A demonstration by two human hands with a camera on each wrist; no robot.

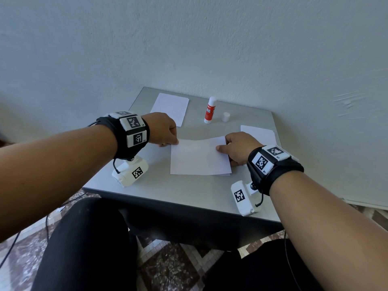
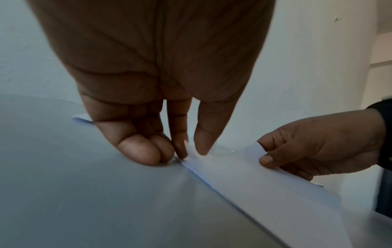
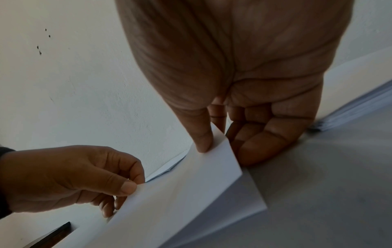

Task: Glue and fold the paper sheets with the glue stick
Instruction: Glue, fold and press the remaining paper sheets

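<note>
A white paper sheet lies folded over on the grey table, its upper layer bowed up. My left hand pinches the sheet's far left corner between thumb and forefinger, as the left wrist view shows. My right hand pinches the far right corner, thumb on top. The red and white glue stick stands uncapped behind the sheet, with its white cap beside it.
One stack of white sheets lies at the table's back left, another stack behind my right hand. The wall rises right behind the table. The table's near edge ends above my legs.
</note>
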